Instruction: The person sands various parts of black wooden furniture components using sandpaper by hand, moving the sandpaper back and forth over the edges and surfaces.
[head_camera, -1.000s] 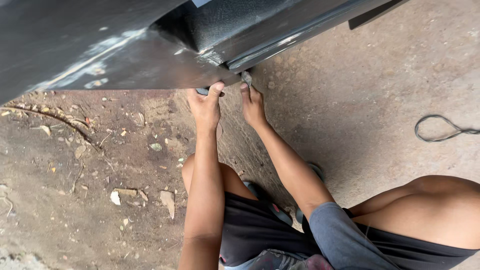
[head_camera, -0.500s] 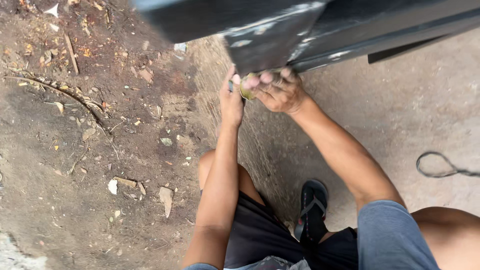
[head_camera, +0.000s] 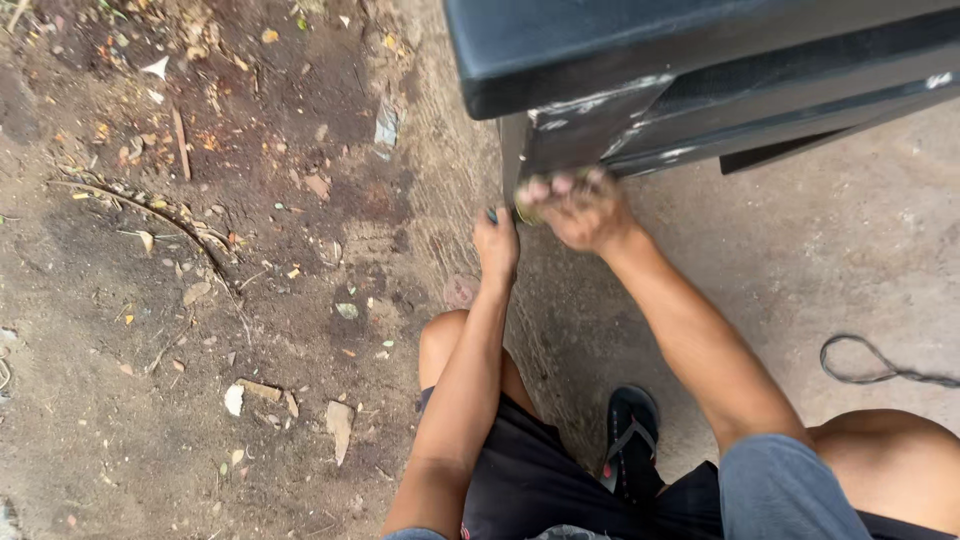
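A dark, glossy vehicle body panel (head_camera: 700, 60) hangs over the ground at the top right. Its lower corner (head_camera: 575, 135) is scuffed pale. My right hand (head_camera: 575, 205) is curled against that corner, fingers closed around a small yellowish pad that is mostly hidden and blurred. My left hand (head_camera: 497, 245) reaches up just left of it, fingers closed on a small dark object at the panel's bottom edge. Both forearms stretch up from my lap.
I squat with my bare knees (head_camera: 445, 335) apart; a black sandal (head_camera: 632, 440) is on my foot. Bare dirt with dry leaves and twigs (head_camera: 150, 205) lies left. Concrete lies right, with a loop of wire (head_camera: 865, 362) on it.
The view has shifted so the panel sits higher and further right. My right hand has moved onto the panel's corner and blurs with motion; my left hand stays below it.
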